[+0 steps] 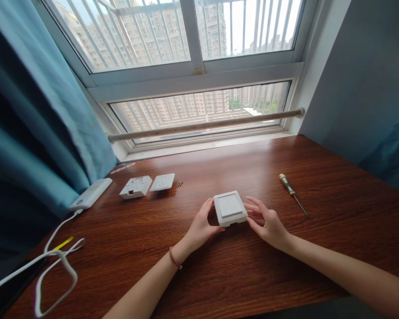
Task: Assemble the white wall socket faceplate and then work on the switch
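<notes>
A white square wall switch with one wide rocker sits in front of me on a white back box, its face tilted up toward me. My left hand grips its left side, with the thumb at the front lower edge and the fingers along the far left. At the right side, my right hand has its thumb and fingertips against the edge, while the index finger is a little raised. The far fingertips are partly hidden behind the switch. Right of my hands lies a screwdriver with a black and cream handle.
On the brown wooden table, a white back box, a socket faceplate and small brass screws lie at the back left. A white power bank with a looped white cable is near the blue curtain.
</notes>
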The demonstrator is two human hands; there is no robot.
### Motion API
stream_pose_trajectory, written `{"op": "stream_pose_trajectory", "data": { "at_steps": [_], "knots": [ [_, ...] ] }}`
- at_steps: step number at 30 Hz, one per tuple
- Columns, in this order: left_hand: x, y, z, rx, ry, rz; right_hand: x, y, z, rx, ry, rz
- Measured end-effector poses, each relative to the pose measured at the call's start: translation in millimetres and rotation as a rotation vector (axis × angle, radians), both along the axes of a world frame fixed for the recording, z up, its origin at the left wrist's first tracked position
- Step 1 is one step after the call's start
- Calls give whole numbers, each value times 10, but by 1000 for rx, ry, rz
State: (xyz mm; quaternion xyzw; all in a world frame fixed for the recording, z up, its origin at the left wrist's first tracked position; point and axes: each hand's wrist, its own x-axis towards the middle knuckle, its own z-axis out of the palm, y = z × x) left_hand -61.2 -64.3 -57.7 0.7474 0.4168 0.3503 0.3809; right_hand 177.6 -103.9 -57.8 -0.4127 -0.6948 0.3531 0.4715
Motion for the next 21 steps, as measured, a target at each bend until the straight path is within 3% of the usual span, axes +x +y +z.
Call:
{"op": "stream_pose_trajectory", "data": {
  "at_steps": [9, 15, 21],
  "knots": [
    [-19, -37, 64, -31, 155, -13, -16, -61, 24, 90, -155, -60],
    [-5, -55, 112, -29, 95, -78, 0, -17, 87, 49, -183, -154],
    [-31, -55, 87, -147, -31, -17, 3, -3, 87, 17, -141, -129]
  ]
}}
